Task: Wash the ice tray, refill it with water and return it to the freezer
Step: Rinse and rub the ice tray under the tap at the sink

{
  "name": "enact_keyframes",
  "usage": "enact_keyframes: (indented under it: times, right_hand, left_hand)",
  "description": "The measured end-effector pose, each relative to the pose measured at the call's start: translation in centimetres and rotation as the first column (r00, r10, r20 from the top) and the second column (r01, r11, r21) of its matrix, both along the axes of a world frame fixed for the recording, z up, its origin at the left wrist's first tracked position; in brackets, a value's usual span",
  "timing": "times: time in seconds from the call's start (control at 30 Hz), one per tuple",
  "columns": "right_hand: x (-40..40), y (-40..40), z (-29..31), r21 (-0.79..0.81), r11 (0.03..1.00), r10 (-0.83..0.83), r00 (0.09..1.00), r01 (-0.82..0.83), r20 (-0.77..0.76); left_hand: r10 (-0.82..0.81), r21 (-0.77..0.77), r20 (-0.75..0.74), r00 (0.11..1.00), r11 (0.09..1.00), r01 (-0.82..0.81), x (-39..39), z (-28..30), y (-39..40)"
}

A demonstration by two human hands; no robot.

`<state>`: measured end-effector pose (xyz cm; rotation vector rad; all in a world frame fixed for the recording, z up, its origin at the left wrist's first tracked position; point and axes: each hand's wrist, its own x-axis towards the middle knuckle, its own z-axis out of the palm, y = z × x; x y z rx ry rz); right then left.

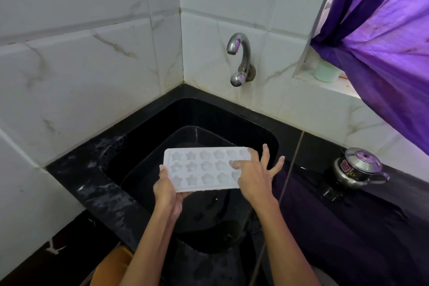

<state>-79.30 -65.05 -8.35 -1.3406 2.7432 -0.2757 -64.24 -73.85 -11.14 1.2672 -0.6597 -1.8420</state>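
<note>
The white star-mould ice tray (204, 168) is held level over the black sink (148, 127), gripped at its near-left corner by the left hand (166, 189). The right hand (254, 177), fingers spread, is pressed on its right end. A one-corner grip may let it tip into the sink.

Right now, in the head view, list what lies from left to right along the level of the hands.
Wet black counter → left hand gripping the ice tray's left end → ice tray → right hand rubbing the tray's right end → steel kettle on the counter.
</note>
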Motion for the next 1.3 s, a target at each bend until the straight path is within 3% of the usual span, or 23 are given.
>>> enact_keyframes:
  times: [0.5, 0.67, 0.83, 1.3]
  right_hand:
    - [-0.1, -0.3, -0.3, 0.009, 0.999, -0.051, 0.999, 0.051, 0.003]
    - [0.6, -0.9, -0.3, -0.133, 0.99, -0.048, 0.999, 0.05, 0.016]
    - [1.9, -1.8, -0.8, -0.065, 0.995, 0.072, 0.997, -0.071, 0.011]
    - [2.1, -1.8, -0.9, -0.009, 0.996, 0.091, 0.996, -0.09, 0.017]
  left_hand:
    - [-0.047, -0.018, 0.019, 0.999, 0.999, 0.047, -0.4, -0.3, -0.3]
    - [-0.052, -0.009, 0.007, 0.999, 0.999, 0.052, -0.4, -0.4, -0.4]
    - [-0.038, -0.017, 0.013, 0.999, 0.999, 0.039, -0.2, -0.6, -0.4]
    - [-0.035, -0.007, 0.038, 0.999, 0.999, 0.036, -0.1, -1.1, -0.6]
